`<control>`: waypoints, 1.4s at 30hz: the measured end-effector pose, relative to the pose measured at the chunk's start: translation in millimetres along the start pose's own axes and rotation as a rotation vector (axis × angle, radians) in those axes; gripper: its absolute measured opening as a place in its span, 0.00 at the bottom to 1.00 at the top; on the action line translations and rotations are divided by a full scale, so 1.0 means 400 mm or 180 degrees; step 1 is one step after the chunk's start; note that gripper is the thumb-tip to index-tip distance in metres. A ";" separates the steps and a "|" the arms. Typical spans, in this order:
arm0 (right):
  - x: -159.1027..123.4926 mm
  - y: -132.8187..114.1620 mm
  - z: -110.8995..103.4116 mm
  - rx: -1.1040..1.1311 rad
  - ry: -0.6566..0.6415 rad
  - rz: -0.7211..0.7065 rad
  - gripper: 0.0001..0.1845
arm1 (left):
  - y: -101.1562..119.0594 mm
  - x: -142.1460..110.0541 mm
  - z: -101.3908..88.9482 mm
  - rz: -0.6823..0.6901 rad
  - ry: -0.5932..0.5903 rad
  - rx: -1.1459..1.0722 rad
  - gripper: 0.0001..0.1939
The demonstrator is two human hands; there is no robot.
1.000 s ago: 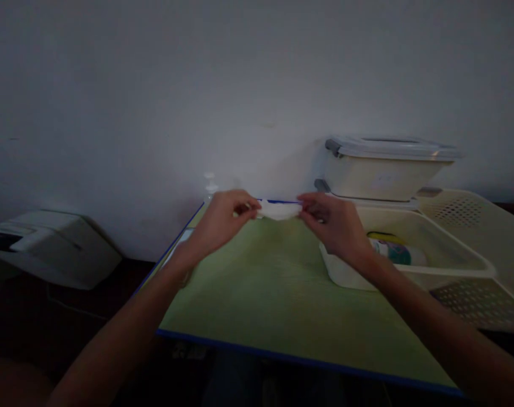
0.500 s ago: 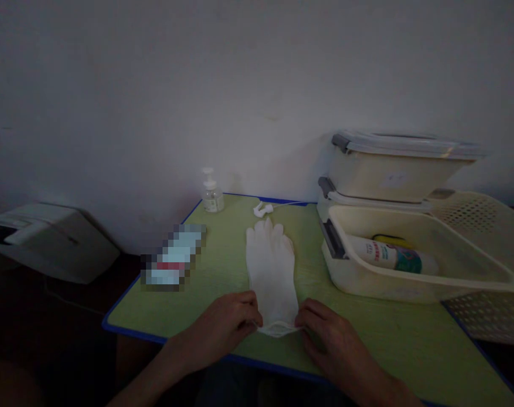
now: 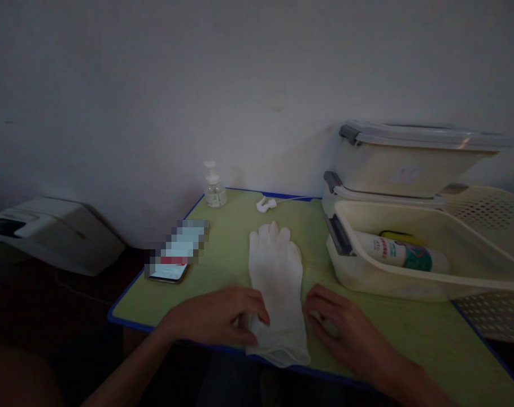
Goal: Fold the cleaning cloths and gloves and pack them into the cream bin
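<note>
A white rubber glove [image 3: 276, 282] lies flat on the green table [image 3: 231, 249], fingers pointing away from me and cuff hanging a little over the near edge. My left hand [image 3: 217, 316] rests on the table at the glove's left side, its fingertips touching the glove near the cuff. My right hand [image 3: 342, 330] lies on the table just right of the glove, fingers loosely spread and holding nothing.
A phone [image 3: 176, 260] lies at the table's left edge. A pump bottle [image 3: 214, 186] and a small white plug [image 3: 265, 204] stand near the wall. An open cream bin [image 3: 409, 282] with a bottle [image 3: 396, 253] sits right, a lidded box [image 3: 413, 161] behind it.
One second ago both hands held the glove up, stretched between them. They brought it down flat onto the table, then let go of the cuff and now rest beside it.
</note>
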State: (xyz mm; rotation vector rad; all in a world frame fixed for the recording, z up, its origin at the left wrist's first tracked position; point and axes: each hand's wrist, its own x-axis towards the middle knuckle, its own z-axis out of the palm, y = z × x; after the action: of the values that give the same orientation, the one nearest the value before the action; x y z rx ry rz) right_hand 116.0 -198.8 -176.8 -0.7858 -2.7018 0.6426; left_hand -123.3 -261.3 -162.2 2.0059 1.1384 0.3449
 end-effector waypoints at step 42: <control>0.192 0.170 0.066 -0.0779 0.1035 0.0527 0.22 | -0.045 0.162 0.171 -0.0780 0.0758 0.1553 0.49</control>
State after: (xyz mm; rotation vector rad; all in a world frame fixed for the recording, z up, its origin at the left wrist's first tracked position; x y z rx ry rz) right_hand 73.8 -113.3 -223.3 -1.0793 -2.4581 0.1927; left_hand -58.8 -237.4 -229.4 2.2418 1.7331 0.1931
